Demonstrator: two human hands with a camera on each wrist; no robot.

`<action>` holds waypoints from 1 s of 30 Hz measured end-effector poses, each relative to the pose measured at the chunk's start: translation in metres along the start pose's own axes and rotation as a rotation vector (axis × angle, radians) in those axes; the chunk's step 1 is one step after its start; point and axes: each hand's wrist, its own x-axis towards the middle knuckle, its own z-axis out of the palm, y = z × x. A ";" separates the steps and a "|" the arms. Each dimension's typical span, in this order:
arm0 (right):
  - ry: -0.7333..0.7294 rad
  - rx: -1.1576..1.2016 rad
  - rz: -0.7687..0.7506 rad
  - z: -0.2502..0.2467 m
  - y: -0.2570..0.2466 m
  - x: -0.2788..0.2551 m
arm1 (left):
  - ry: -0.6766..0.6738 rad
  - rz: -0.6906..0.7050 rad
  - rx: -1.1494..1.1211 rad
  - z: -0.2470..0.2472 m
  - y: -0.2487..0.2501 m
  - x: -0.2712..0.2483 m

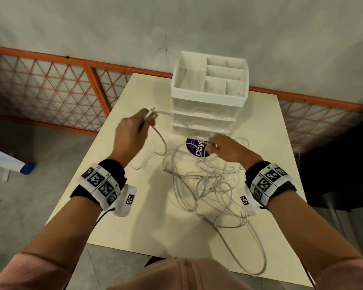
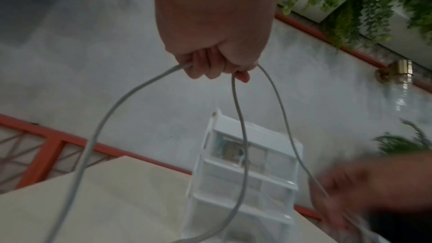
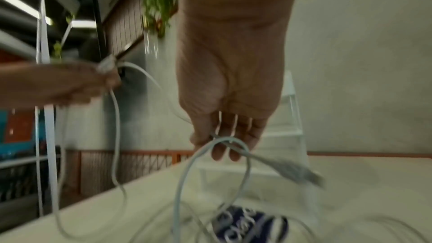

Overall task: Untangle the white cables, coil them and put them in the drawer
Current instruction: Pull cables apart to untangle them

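Observation:
A tangle of white cables (image 1: 214, 185) lies on the cream table (image 1: 117, 185), one loop trailing off toward the near edge. My left hand (image 1: 134, 130) is raised left of the drawer unit and grips a cable near its plug end (image 1: 152, 110); its fingers (image 2: 210, 67) are curled round the strand. My right hand (image 1: 228, 149) hovers over the far side of the tangle and pinches another cable (image 3: 224, 141) near its connector (image 3: 299, 173). The white drawer unit (image 1: 205, 114) stands at the back of the table, its drawers closed.
A divided open tray (image 1: 210, 76) tops the drawer unit. A round purple sticker (image 1: 197, 149) sits on the table in front of it. An orange lattice fence (image 1: 50, 91) runs behind the table, and a dark object (image 1: 340, 164) stands at the right.

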 end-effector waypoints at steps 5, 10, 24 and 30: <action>0.088 0.016 0.099 0.010 0.010 0.011 | -0.005 -0.031 0.212 -0.019 -0.019 -0.004; 0.194 -0.106 0.160 -0.001 -0.018 0.044 | -0.080 -0.109 0.433 -0.011 -0.037 -0.024; -0.315 -0.178 -0.189 0.065 -0.061 0.071 | -0.298 -0.395 0.487 0.049 -0.054 -0.018; -0.297 -0.506 -0.179 0.123 -0.064 0.065 | -0.283 -0.444 0.289 0.054 -0.060 -0.023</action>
